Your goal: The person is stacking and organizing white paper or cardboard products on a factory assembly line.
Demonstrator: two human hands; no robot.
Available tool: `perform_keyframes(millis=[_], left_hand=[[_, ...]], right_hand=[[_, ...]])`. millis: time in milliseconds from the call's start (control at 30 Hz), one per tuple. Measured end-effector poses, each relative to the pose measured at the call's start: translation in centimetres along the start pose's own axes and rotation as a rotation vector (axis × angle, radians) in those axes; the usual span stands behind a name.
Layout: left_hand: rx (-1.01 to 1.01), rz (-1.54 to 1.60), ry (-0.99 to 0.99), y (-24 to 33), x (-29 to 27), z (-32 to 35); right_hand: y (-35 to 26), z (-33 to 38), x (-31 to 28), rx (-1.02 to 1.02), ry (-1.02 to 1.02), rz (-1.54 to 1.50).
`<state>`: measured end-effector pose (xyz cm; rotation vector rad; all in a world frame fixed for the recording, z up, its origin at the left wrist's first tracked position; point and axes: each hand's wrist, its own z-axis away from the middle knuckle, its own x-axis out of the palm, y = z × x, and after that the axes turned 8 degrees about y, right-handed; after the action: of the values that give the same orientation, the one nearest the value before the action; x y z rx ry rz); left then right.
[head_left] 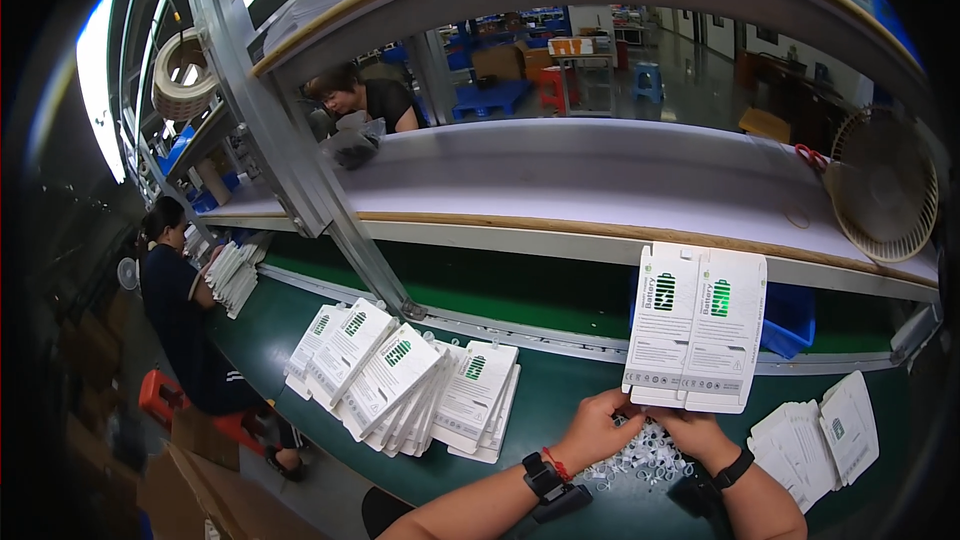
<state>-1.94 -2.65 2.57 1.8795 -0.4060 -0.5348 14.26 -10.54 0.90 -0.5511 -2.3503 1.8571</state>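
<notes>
Both my hands hold a flat white carton blank point(697, 328) with green battery pictures, upright above the green worktop point(560, 390). My left hand point(598, 427) pinches its lower left edge; my right hand point(700, 430) grips the lower right edge. Below my hands lies a heap of small clear plastic pieces point(640, 460). Fanned stacks of the same white cartons point(400, 385) lie to my left, and a smaller stack point(820, 435) lies to my right.
A blue bin point(790, 320) sits behind the held carton. A white shelf point(600, 185) runs above the conveyor, with a beige fan point(885, 185) at right. A seated person point(185, 325) handles cartons at left; another person point(360, 100) works beyond the shelf.
</notes>
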Motion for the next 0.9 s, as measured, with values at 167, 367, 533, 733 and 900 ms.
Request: perform_keyframes(millis=[167,367,533,733,900], left_hand=[[0.017,0.039,0.013,-0.3,-0.2,0.0],[0.027,0.029,-0.03,0.2,-0.3,-0.3],[-0.019,-0.014,0.0,-0.2,-0.2,-0.4],[0.049,-0.088,-0.01,-0.7,-0.1,-0.3],[0.039,-0.114,-0.049,-1.0,-0.3,-0.3]], right_hand=[[0.4,0.0,0.2,0.015,0.008,0.013],[0.5,0.1,-0.1,-0.014,0.03,0.063],[0.8,0.0,-0.1,0.002,0.039,0.083],[0.8,0.0,-0.1,0.028,0.053,0.067],[0.0,0.0,0.3,0.136,0.045,-0.138]])
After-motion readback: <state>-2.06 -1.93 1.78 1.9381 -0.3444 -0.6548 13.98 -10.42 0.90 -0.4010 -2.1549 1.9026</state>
